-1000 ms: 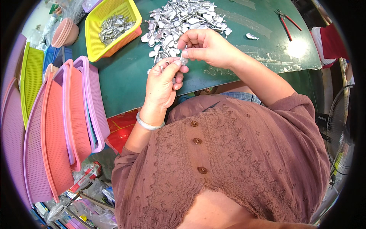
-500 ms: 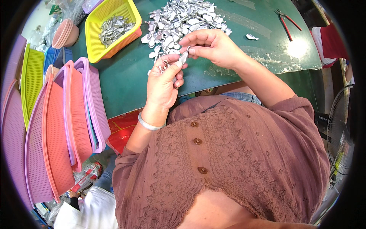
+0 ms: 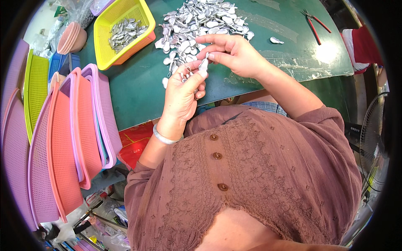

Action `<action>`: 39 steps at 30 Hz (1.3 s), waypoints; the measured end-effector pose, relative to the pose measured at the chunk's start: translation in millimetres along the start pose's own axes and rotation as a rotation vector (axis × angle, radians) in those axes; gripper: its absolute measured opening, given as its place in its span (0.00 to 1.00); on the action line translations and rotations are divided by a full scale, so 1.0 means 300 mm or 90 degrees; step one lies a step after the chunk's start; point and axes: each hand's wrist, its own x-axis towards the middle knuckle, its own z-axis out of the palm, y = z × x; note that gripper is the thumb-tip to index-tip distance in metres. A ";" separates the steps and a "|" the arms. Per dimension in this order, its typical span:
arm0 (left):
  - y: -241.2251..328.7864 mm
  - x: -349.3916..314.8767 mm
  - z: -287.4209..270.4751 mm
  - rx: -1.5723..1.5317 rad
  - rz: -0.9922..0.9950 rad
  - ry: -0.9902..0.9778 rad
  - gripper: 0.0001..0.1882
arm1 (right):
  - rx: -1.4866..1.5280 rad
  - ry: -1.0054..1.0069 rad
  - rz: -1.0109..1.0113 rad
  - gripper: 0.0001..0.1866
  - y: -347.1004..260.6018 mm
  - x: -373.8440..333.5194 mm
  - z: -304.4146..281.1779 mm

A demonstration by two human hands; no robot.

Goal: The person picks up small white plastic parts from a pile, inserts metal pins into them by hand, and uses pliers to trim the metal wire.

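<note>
My left hand (image 3: 179, 98) is closed round a few small silver gourd-shaped metal pieces, their wire loops showing above the fingers. One such gourd-shaped piece (image 3: 204, 65) stands up between its thumb and forefinger. My right hand (image 3: 239, 57) pinches the loop at the top of that same piece, with thumb and forefinger together and the other fingers loosely bent. Just beyond both hands lies a big heap of similar silver pieces (image 3: 209, 25) on the green table (image 3: 142, 92). A single loose piece (image 3: 276, 40) rests farther right.
A yellow basket (image 3: 102, 44), nested in an orange one, holds more silver pieces at the far left. Red-handled pliers (image 3: 313, 29) lie at the far right. Stacked purple and orange baskets (image 3: 63, 154) crowd the left side. A fan (image 3: 372, 138) stands at the right, near a person's red sleeve (image 3: 368, 46).
Both hands have shifted only slightly, still holding the same piece between them, which now stands a little more upright. The person in white at the lower left has mostly moved out of view.
</note>
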 end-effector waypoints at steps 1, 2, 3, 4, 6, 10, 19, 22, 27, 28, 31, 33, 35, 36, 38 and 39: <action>-0.002 0.002 -0.004 -0.012 -0.019 -0.008 0.09 | -0.022 -0.012 -0.015 0.20 0.002 -0.001 0.002; -0.006 0.007 -0.012 -0.024 -0.038 -0.016 0.07 | -0.045 -0.024 -0.029 0.20 0.004 -0.002 0.005; -0.005 0.012 -0.017 -0.036 -0.057 -0.024 0.06 | -0.066 -0.014 -0.052 0.20 0.004 -0.003 0.014; 0.004 0.014 -0.017 -0.035 -0.044 -0.011 0.05 | -0.125 -0.005 -0.066 0.20 0.005 -0.001 0.012; 0.033 0.019 -0.021 -0.036 -0.016 0.018 0.04 | -0.243 0.010 -0.094 0.21 0.011 0.004 0.006; 0.226 0.098 -0.069 0.010 0.202 0.039 0.02 | -0.433 0.024 -0.058 0.16 0.025 0.000 -0.012; 0.477 0.315 -0.287 0.547 0.569 0.368 0.29 | -0.692 -0.038 -0.166 0.16 0.056 0.070 0.051; 0.375 0.230 -0.225 0.524 0.492 0.311 0.20 | -0.728 -0.055 -0.158 0.17 0.062 0.094 0.057; 0.196 0.098 -0.144 0.423 0.424 0.163 0.11 | -0.721 -0.096 -0.109 0.16 0.058 0.114 0.052; 0.167 0.079 -0.138 0.416 0.371 0.148 0.10 | -0.709 -0.093 -0.133 0.15 0.067 0.117 0.046; 0.098 0.042 -0.131 0.420 0.237 0.118 0.10 | -0.669 -0.080 -0.172 0.13 0.084 0.110 0.031; 0.074 0.030 -0.124 0.413 0.224 0.109 0.10 | -0.633 -0.066 -0.160 0.13 0.056 0.093 0.033; 0.060 0.022 -0.118 0.405 0.213 0.099 0.09 | -0.586 -0.047 -0.164 0.13 0.034 0.078 0.035; 0.062 0.014 -0.105 0.400 0.201 0.086 0.09 | -0.565 -0.035 -0.165 0.13 0.027 0.068 0.036; 0.061 0.002 -0.088 0.391 0.186 0.072 0.08 | -0.524 -0.002 -0.205 0.12 0.024 0.054 0.038; 0.061 -0.002 -0.082 0.389 0.184 0.071 0.08 | -0.503 0.015 -0.226 0.12 0.021 0.048 0.039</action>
